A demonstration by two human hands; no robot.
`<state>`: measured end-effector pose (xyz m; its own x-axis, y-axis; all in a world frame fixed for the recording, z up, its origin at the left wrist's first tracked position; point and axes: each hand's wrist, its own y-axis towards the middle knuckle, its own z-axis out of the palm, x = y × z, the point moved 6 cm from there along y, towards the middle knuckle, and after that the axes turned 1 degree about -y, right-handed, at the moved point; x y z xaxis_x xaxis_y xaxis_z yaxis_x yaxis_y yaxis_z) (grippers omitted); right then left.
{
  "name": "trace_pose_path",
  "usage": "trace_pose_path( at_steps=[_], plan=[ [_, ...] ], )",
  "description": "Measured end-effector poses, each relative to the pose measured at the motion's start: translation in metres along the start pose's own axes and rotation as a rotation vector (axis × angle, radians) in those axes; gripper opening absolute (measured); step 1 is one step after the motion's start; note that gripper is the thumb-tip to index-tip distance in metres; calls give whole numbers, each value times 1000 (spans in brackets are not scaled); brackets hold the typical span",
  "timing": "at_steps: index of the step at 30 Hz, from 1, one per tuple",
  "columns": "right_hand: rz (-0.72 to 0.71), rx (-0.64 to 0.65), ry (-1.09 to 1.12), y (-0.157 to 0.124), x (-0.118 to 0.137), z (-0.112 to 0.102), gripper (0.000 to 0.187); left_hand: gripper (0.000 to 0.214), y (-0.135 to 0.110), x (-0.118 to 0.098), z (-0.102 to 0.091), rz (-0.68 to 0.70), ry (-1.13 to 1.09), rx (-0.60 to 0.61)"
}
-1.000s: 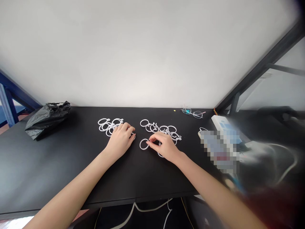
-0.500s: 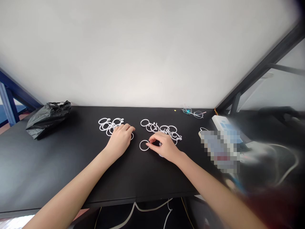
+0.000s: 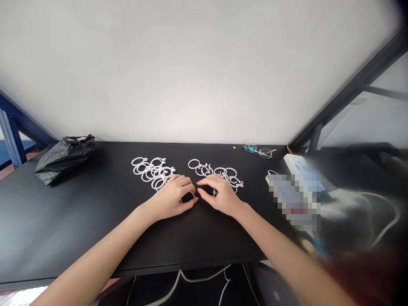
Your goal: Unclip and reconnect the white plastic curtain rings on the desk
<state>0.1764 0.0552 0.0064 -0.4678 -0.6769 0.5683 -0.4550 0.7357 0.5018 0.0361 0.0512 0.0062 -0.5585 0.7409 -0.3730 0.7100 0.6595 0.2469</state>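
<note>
My left hand point(image 3: 177, 193) is over the middle of the black table, its thumb and fingers closed on a white plastic ring point(image 3: 192, 194), partly hidden by the fingers. Close on its right is my right hand point(image 3: 219, 193), thumb and forefinger a little apart with nothing visible between them. A cluster of similar white rings point(image 3: 140, 169), each with a small knob or eyelet, lies behind and left of my left hand. Behind my right hand is a second loose group of rings point(image 3: 207, 171), some partly covered by that hand.
A black plastic bag point(image 3: 65, 159) sits at the table's point(image 3: 153, 246) far left. Glasses point(image 3: 258, 151) lie near the wall at the back right. A white box point(image 3: 302, 168) and a blurred-out flat object point(image 3: 293, 204) are on the right. Cables point(image 3: 204, 279) hang below the front edge.
My left hand has moved right and toward me and now holds the ring that was at my right fingertips. My right fingers have let go of it. More rings show behind my left hand.
</note>
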Motion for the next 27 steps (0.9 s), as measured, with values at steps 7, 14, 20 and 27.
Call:
trace_pose_path(
  at_steps=[7,14,20,27],
  plan=[
    [110,-1,-158,-3,-21,3,13,21,0,13,4,-41,158,-43],
    [132,48,-170,-1,-21,6,16,20,0,12,1,-36,192,-102],
    [152,8,-167,-2,-22,4,16,19,0,10,2,-39,159,-77],
    [176,-16,-123,-3,-26,4,20,18,0,10,2,-30,153,-78]
  ],
)
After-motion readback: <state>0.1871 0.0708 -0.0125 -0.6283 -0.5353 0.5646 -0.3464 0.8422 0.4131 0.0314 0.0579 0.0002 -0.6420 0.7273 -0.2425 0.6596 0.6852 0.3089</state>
